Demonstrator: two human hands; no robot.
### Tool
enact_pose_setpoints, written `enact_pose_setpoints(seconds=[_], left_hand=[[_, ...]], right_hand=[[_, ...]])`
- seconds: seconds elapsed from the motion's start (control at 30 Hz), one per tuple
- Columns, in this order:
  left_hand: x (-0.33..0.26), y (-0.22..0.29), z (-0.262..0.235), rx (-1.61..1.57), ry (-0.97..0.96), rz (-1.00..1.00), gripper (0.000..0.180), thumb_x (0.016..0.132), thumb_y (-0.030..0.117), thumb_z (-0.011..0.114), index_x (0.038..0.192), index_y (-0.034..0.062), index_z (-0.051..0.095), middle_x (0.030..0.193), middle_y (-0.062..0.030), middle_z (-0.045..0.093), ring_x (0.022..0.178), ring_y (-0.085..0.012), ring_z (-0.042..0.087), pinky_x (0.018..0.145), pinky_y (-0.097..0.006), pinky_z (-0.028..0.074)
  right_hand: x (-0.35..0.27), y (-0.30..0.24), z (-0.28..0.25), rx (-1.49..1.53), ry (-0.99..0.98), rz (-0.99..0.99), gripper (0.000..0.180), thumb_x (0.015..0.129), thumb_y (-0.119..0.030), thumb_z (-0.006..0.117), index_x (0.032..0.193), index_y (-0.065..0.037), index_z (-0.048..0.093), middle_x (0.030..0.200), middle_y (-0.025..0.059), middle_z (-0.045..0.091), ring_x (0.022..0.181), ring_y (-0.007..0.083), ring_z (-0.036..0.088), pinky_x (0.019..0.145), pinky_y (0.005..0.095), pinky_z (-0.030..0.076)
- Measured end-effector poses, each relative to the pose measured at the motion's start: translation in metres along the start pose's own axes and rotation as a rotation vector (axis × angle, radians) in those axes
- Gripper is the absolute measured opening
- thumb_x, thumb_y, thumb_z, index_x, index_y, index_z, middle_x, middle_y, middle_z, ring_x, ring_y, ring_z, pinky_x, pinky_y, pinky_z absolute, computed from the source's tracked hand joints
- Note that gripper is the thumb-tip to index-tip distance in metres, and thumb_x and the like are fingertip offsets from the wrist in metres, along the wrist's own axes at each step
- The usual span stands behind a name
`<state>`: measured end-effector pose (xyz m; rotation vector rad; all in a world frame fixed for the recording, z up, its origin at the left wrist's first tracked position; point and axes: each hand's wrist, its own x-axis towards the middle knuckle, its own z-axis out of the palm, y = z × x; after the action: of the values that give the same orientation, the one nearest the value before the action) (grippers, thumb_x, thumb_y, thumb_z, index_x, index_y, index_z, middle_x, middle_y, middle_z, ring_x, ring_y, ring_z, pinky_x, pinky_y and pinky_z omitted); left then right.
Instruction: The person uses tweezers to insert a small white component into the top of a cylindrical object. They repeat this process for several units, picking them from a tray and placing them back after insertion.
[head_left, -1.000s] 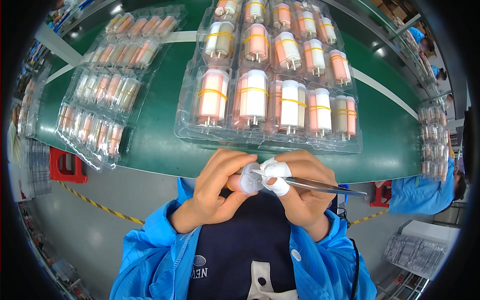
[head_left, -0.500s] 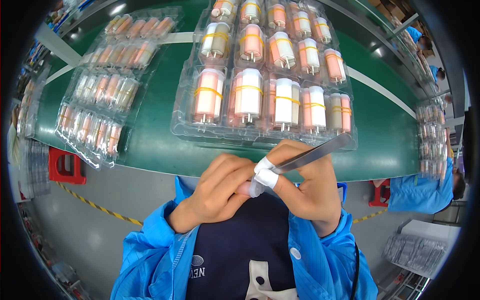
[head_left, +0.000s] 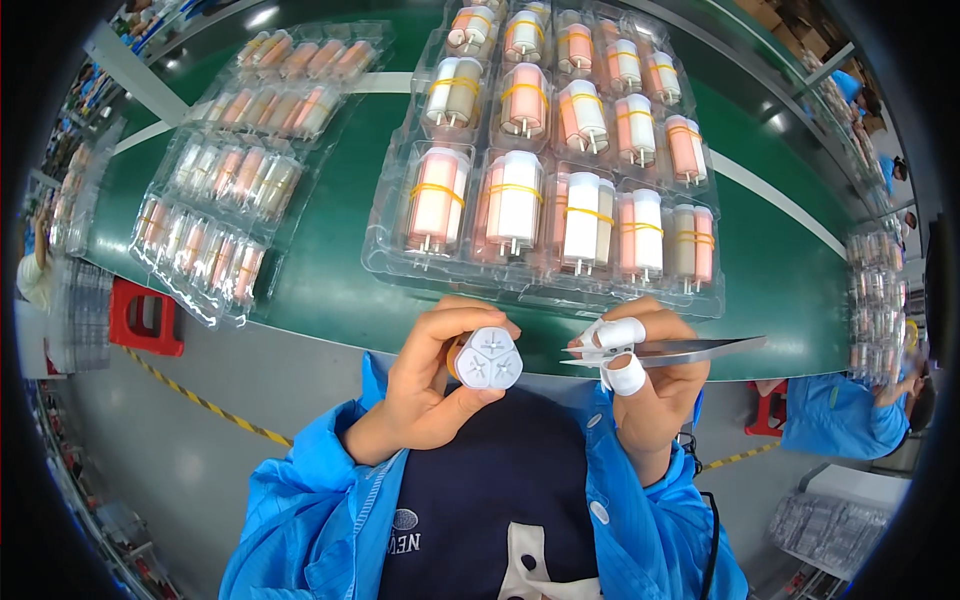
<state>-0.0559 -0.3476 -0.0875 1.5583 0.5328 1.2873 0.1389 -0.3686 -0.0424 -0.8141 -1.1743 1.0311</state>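
Note:
My left hand is closed round a bundle of three small cylinders, its end face turned up. That pale face has three rounded segments with slotted marks; the fingers hide most of the sides. Metal tweezers are gripped between the thumb and fingers of my right hand. White tape wraps the thumb and a fingertip there. The tweezers' two tips are spread and point left at the bundle, a short gap away. Just beyond both hands lies a clear plastic tray with rows of pink, white and grey cylinders in yellow bands.
More clear trays of banded cylinders lie along the left of the green table. Red stools stand on the grey floor at both sides. At the right, a person in blue sits near stacked trays.
My hands have moved apart. The bundle's end face has turned into view in my left hand. In my right hand the tweezers have swung round to point left, away from the bundle.

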Motion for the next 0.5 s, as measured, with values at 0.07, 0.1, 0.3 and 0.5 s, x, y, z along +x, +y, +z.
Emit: enact_pose_setpoints(seconds=[0.07, 0.1, 0.3, 0.5], left_hand=[[0.0, -0.001, 0.0, 0.016, -0.008, 0.012, 0.046, 0.083, 0.012, 0.063, 0.121, -0.0035, 0.041, 0.107, -0.02, 0.054, 0.095, -0.0219, 0.055, 0.083, -0.033, 0.045], [-0.001, -0.002, -0.001, 0.025, -0.014, 0.019, 0.046, 0.083, 0.012, 0.063, 0.121, -0.0035, 0.041, 0.108, -0.0203, 0.054, 0.095, -0.0218, 0.055, 0.083, -0.033, 0.045], [-0.002, 0.005, 0.004, -0.095, -0.003, -0.065, 0.045, 0.087, 0.017, 0.059, 0.123, -0.0034, 0.041, 0.113, -0.0222, 0.055, 0.098, -0.0228, 0.057, 0.085, -0.034, 0.045], [-0.002, 0.011, 0.008, -0.231, -0.014, -0.161, 0.047, 0.09, 0.022, 0.056, 0.126, -0.0035, 0.039, 0.117, -0.023, 0.055, 0.107, -0.0263, 0.056, 0.092, -0.039, 0.043]], right_hand=[[-0.001, 0.002, -0.002, 0.006, 0.005, -0.005, 0.018, 0.077, 0.002, 0.066, 0.094, 0.006, 0.063, 0.089, 0.0169, 0.062, 0.076, 0.0182, 0.061, 0.063, 0.0274, 0.052], [-0.001, 0.002, -0.002, 0.017, 0.007, -0.005, 0.018, 0.077, 0.002, 0.067, 0.094, 0.006, 0.063, 0.089, 0.017, 0.062, 0.076, 0.0183, 0.061, 0.063, 0.0273, 0.052], [-0.007, 0.002, -0.003, 0.031, -0.036, -0.026, 0.021, 0.073, 0.0, 0.071, 0.092, 0.005, 0.064, 0.087, 0.0168, 0.063, 0.076, 0.0191, 0.062, 0.064, 0.0276, 0.05], [-0.009, 0.001, -0.004, -0.012, -0.035, -0.012, 0.023, 0.069, -0.002, 0.074, 0.09, 0.002, 0.066, 0.085, 0.0152, 0.066, 0.075, 0.0192, 0.062, 0.064, 0.0278, 0.048]])
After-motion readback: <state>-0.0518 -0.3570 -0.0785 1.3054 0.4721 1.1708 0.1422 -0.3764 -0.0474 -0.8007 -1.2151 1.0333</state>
